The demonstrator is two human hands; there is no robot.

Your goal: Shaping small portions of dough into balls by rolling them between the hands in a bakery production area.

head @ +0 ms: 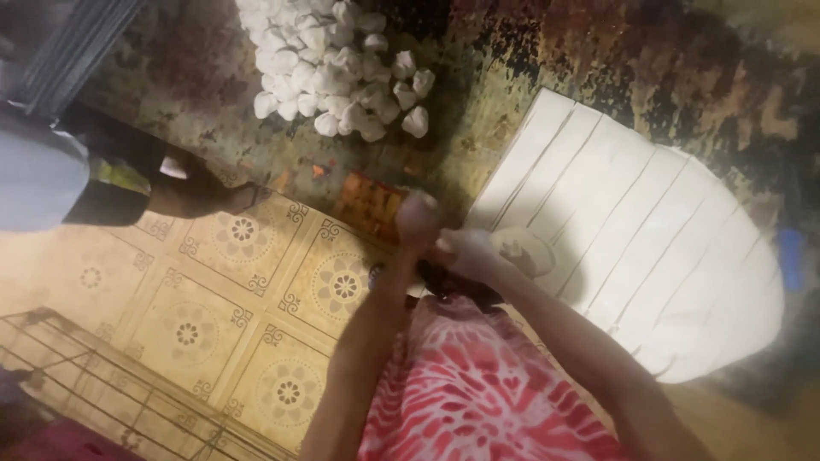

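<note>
The fingers of the left hand [417, 220] are curled into a fist, and those of the right hand [465, 249] are curled too, the two hands pressed together; whether anything sits between them I cannot tell, because the picture is blurred there.

Taking the white slatted board [649, 256] as the landmark and going left to right: far to its left stands another person's leg [184, 192], with a wire rack [102, 384] below that on the patterned floor tiles [239, 290]. Up and to the left of the board lies a heap of white dough lumps [337, 64] on the stained ground. Just off the board's left edge sits an orange crate-like thing [369, 205] (too blurred to name surely), with the hands in front of it. On the board's near left part, just beside the right hand, rests a flat pale disc [525, 249] of dough.

A likely slip: anything held could drop onto the tiles, since the hands hover at the board's edge rather than over it. The heap's outer lumps lie loose and could be knocked by a passing foot.
</note>
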